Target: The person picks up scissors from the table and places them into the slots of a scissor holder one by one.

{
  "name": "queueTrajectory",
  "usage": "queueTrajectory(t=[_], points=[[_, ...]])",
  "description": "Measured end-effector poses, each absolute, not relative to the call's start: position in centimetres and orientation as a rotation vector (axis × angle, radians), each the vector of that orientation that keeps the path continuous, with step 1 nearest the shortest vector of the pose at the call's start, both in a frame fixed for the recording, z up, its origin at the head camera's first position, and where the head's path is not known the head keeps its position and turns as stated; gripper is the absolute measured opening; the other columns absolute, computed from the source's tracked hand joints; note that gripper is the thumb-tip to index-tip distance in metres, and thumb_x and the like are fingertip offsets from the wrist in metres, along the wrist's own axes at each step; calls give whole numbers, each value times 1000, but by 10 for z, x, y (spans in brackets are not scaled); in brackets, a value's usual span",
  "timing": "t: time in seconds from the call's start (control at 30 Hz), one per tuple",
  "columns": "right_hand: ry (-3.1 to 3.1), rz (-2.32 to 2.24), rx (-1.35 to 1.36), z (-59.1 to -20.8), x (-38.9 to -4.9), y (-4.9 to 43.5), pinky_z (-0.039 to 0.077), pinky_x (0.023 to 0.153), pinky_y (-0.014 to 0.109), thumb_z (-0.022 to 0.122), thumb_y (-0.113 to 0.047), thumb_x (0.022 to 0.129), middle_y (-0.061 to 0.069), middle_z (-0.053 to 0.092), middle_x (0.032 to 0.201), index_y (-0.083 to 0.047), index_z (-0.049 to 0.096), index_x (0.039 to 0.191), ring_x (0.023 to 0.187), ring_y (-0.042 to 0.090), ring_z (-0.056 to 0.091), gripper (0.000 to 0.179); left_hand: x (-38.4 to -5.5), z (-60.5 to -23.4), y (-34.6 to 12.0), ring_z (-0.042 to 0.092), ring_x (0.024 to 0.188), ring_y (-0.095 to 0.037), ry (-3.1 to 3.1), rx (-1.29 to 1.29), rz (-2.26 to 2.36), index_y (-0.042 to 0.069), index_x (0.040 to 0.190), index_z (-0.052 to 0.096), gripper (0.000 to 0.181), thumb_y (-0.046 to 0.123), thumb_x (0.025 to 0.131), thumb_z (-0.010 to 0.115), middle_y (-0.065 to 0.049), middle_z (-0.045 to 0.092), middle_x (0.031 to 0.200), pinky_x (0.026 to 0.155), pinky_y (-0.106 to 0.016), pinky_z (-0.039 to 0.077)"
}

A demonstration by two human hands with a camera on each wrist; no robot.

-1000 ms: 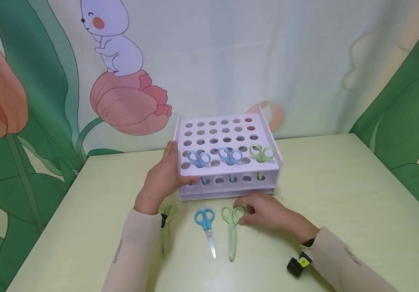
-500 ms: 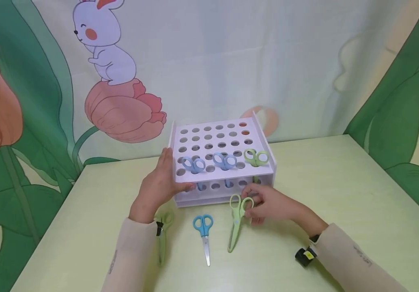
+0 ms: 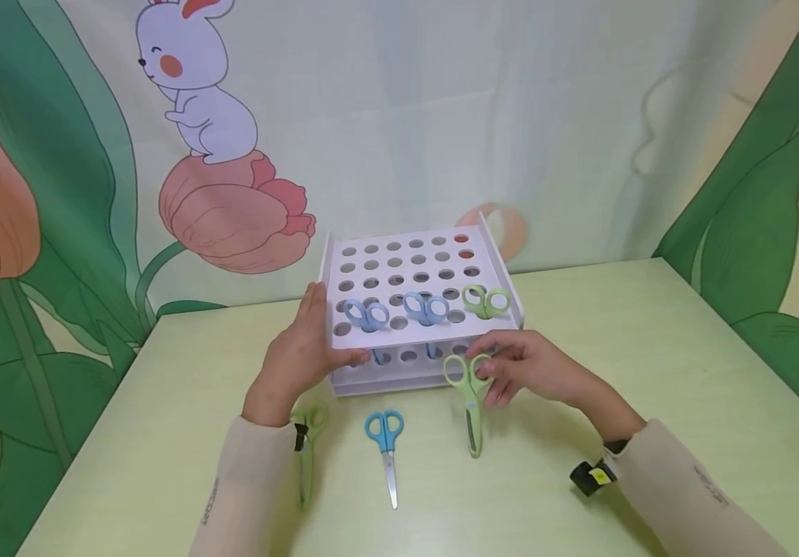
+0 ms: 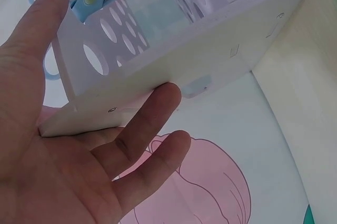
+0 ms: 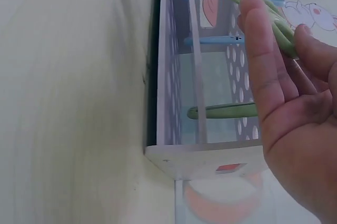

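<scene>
Three pairs of scissors stand handles-up in the front row of holes of the white perforated rack [image 3: 413, 267]: two blue scissors [image 3: 366, 315] [image 3: 426, 308] and, toward its right end, one green pair [image 3: 486, 301]; the other holes hold nothing. The rack sits on a pale green worktop [image 3: 650, 371] against a curtain backdrop [image 3: 399, 116] printed with a rabbit, tulips and leaves.

The left hand [image 3: 302, 356] lies against the rack's left side with fingers straight and thumb on the front corner, gripping nothing. The right hand [image 3: 531, 371] pinches the handles of green scissors [image 3: 471, 394] just in front of the rack's lower right edge, blades pointing down toward the worktop and tip close to it.

On the worktop lie small blue scissors [image 3: 385, 445] between the arms, and another green pair [image 3: 307, 449] partly hidden under the left sleeve. A small black-and-yellow device [image 3: 592, 477] sits at the right wrist.
</scene>
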State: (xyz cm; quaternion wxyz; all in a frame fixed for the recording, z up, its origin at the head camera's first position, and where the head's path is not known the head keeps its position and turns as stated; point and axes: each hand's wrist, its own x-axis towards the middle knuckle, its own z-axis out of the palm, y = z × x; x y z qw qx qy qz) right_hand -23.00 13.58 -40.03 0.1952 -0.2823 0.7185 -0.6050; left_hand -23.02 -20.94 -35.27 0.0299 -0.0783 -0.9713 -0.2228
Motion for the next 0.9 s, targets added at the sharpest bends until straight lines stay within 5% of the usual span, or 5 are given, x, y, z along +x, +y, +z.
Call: queueTrajectory(t=[0.4, 0.9], points=[[2066, -1810, -743, -374, -225, 145, 58, 69, 48, 61, -6, 101, 23, 63, 93, 10, 61, 125, 77, 37, 73, 29, -230, -351, -208, 40, 139, -40, -2997, -231, -674, 0, 161, 4, 128, 47, 76, 88, -20, 4, 167, 94, -51, 48], [2163, -2115, -875, -318, -227, 156, 58, 69, 42, 59, -5, 102, 16, 65, 89, 8, 68, 112, 74, 31, 74, 18, -230, -351, -209, 49, 130, -39, -3001, -244, -657, -1, 161, 3, 128, 53, 78, 84, -20, 4, 167, 85, -48, 51]])
